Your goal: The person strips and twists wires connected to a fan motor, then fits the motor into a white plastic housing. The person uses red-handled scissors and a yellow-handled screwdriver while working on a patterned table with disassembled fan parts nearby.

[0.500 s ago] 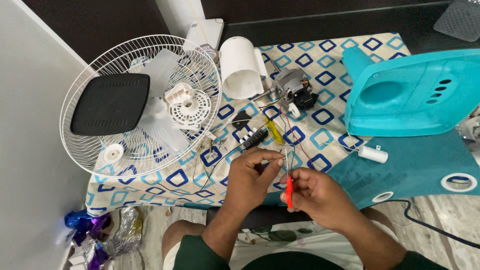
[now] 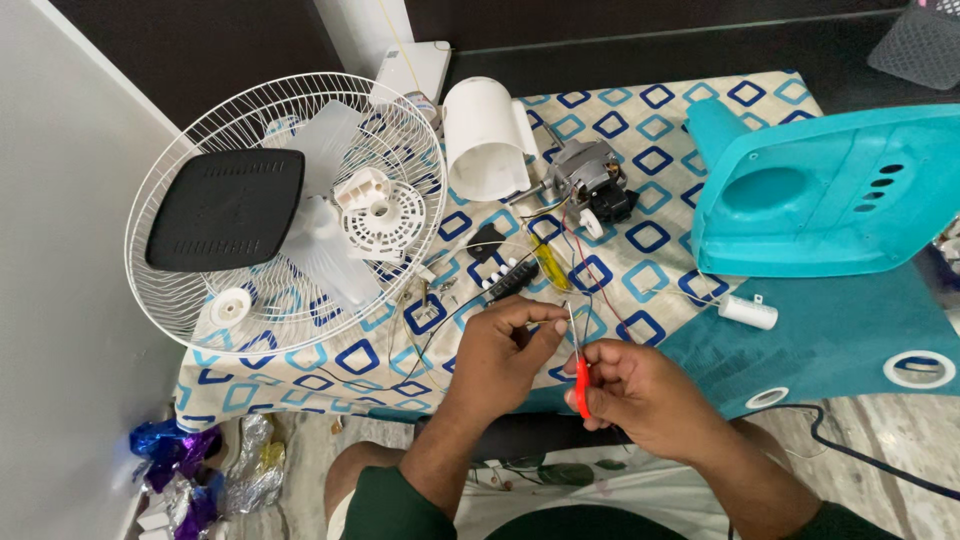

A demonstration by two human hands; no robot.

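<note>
My left hand (image 2: 505, 350) pinches a thin wire (image 2: 452, 322) near the front edge of the patterned cloth (image 2: 640, 240). My right hand (image 2: 640, 390) grips a small red-handled tool (image 2: 581, 385), its metal tip pointing up at the wire end between my fingers. The wires run back to a grey fan motor (image 2: 590, 175). A black switch block (image 2: 512, 280) and a yellow-handled screwdriver (image 2: 550, 265) lie just beyond my hands.
A white fan grille (image 2: 290, 210) holding a black panel (image 2: 230, 210), blades and a white hub lies at left. A white cylinder housing (image 2: 485, 135) stands behind. A teal fan shell (image 2: 830, 190) and a white capacitor (image 2: 748, 312) sit at right. Foil wrappers (image 2: 190, 460) lie on the floor.
Both hands stay together at the cloth's front edge; the red tool's tip is now raised closer to the left fingertips. Nothing else on the cloth has moved.
</note>
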